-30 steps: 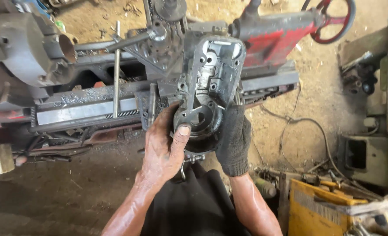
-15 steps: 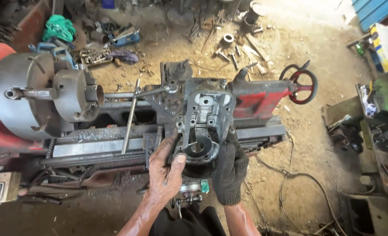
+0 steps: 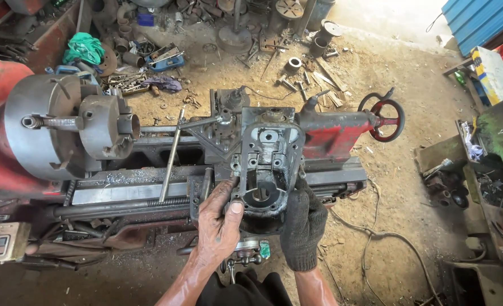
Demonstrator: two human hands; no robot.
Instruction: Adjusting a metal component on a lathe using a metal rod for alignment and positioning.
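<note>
Above the lathe bed, both hands clamped a grey cast-metal housing upright: the bare left hand gripped its lower left edge, the gloved right hand its lower right. The chuck sat well left, the red tailstock just behind.

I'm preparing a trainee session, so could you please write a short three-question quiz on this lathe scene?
1. True or false: both hands are bare.
2. Which hand wears the dark knit glove? A) left B) right C) neither
3. Fill in: the red handwheel sits at the lathe's ____ end, as seen here.

Key:
1. False: the left hand is bare and the right hand is gloved.
2. B. Both hands hold the grey metal housing above the lathe bed.
3. Right, opposite the chuck.
</note>
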